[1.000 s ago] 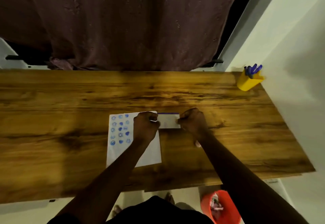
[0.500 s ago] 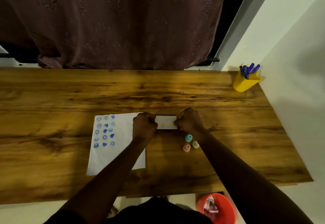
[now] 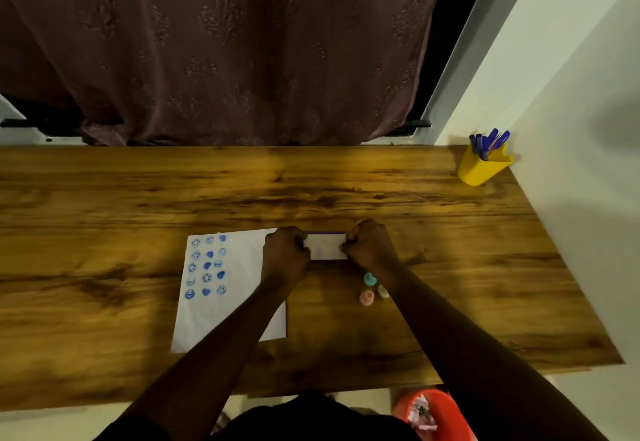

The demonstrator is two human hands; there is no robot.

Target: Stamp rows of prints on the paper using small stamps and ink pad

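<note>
A white sheet of paper (image 3: 239, 288) lies on the wooden table (image 3: 346, 191), with three columns of blue smiley and heart prints (image 3: 207, 265) at its upper left. Just right of the sheet, both hands grip a small white ink pad case (image 3: 326, 245) with a blue far edge. My left hand (image 3: 284, 254) pinches its left end and my right hand (image 3: 370, 243) its right end. Three small stamps stand near my right wrist: a teal stamp (image 3: 370, 279), a pink stamp (image 3: 366, 297) and a cream stamp (image 3: 383, 291).
A yellow cup (image 3: 482, 166) of blue pens stands at the table's far right corner by the wall. A brown curtain (image 3: 221, 49) hangs behind the table. An orange bin (image 3: 440, 413) sits on the floor below the near edge.
The view has shifted, so the paper and hands sit differently in frame and the three stamps have come into sight. Both hands stay closed on the ends of the ink pad case.
</note>
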